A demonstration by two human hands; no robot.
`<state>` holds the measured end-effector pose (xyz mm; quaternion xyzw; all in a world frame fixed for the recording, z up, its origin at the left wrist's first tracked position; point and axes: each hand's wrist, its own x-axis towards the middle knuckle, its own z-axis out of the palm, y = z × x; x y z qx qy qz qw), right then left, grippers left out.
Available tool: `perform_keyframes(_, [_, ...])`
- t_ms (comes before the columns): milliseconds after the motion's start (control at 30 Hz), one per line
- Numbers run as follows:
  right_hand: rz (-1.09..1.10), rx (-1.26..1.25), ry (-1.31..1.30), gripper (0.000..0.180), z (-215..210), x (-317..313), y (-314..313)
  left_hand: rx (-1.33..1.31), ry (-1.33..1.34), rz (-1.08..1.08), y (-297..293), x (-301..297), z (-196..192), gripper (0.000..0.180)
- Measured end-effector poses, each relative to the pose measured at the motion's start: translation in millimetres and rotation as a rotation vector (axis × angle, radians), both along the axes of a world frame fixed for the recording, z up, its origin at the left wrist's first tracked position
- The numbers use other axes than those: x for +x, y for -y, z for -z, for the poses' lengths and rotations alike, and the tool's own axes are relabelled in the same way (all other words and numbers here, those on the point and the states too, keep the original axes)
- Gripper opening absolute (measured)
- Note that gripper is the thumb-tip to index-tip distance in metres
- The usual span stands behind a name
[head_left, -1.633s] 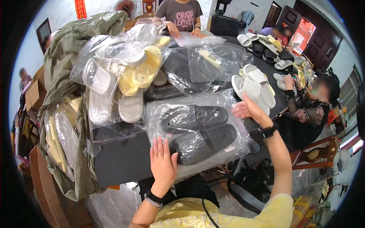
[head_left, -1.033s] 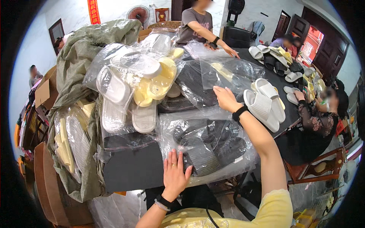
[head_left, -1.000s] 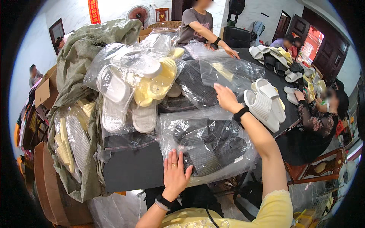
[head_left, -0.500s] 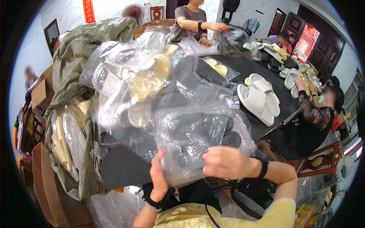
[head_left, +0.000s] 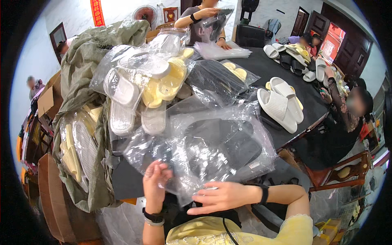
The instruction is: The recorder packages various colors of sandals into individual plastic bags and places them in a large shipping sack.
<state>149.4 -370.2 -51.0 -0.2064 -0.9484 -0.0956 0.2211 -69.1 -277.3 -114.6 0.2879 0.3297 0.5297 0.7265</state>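
Observation:
A clear plastic bag (head_left: 204, 163) with dark slippers (head_left: 222, 141) in it lies at the near edge of the black table, wrinkled and full of glare. Beside the bag's near left corner is my left hand (head_left: 157, 181), its fingers loosely curled and apart. My right hand (head_left: 228, 197) reaches across the bag's near end with fingers stretched out. Neither hand visibly grips the plastic. Just beyond, bagged white slippers (head_left: 122, 87) and bagged yellow slippers (head_left: 171, 81) are heaped. A loose pair of white slippers (head_left: 279, 106) rests to the right.
A green-grey sack (head_left: 83, 81) at the left holds more bagged slippers (head_left: 83, 149), beside cardboard (head_left: 61, 200). Across the black table (head_left: 261, 69), a person (head_left: 204, 22) handles a bag near a stack of flat plastic bags (head_left: 226, 51). Another person (head_left: 347, 110) sits at the right among slippers.
The bag with dark slippers has settled flatter on the table. My right hand has moved left and down, its fingers straightening. My left hand has shifted slightly left. The person opposite has lifted a bag.

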Motion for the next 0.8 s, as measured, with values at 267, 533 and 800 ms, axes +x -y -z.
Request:
perform_keyframes(267, [1.031, -0.113, -0.631, 0.021, -30, 129, -9, -0.024, -0.023, 0.266, 2, -109, 7, 0.029])
perform_keyframes(533, [1.049, -1.422, -1.300, 0.041, 13, 222, -3, 0.215, -1.282, 1.080, -5, -71, -45, 0.026])
perform_keyframes(800, [0.388, -1.378, -1.476, 0.019, 13, 219, -11, 0.838, -0.417, 0.931, -2, -37, -21, 0.018])
